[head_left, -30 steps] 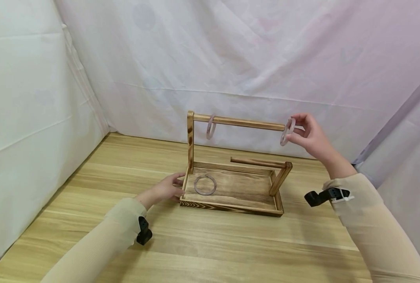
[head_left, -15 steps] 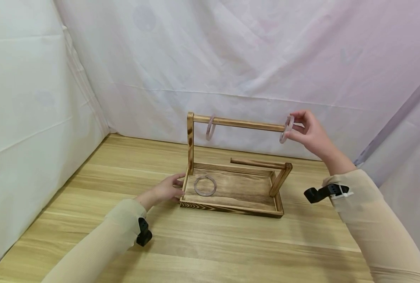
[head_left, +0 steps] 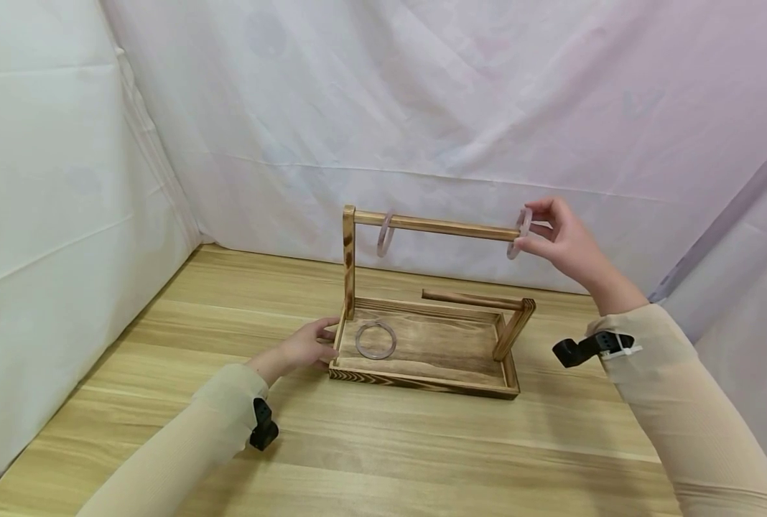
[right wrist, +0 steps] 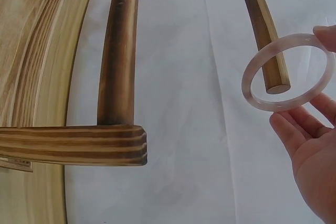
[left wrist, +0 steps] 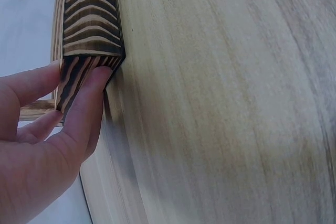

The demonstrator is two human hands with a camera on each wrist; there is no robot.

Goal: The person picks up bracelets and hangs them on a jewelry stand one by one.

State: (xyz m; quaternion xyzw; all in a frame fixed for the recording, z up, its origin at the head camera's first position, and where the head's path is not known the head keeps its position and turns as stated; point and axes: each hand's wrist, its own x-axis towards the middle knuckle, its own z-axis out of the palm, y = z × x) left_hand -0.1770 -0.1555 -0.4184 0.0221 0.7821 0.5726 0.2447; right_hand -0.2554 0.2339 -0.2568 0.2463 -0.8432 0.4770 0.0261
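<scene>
A scorched-wood bangle stand has a shallow tray, an upper bar and a lower bar. My left hand grips the tray's left end, thumb at the top edge and fingers along the outer wall. At the upper bar's free right end, my right hand pinches a pale pink-white bangle between thumb and fingers. Through that ring the bar's end shows in the right wrist view. A second bangle hangs near the upper bar's left end. Another bangle lies flat in the tray.
The stand rests on a wood-grain table. A left upright bears the upper bar; a short right post bears the lower one. White cloth hangs behind and at both sides.
My right hand has moved slightly up and left, bringing its bangle from just beyond the upper bar's tip to around it. My left hand stays at the tray's end.
</scene>
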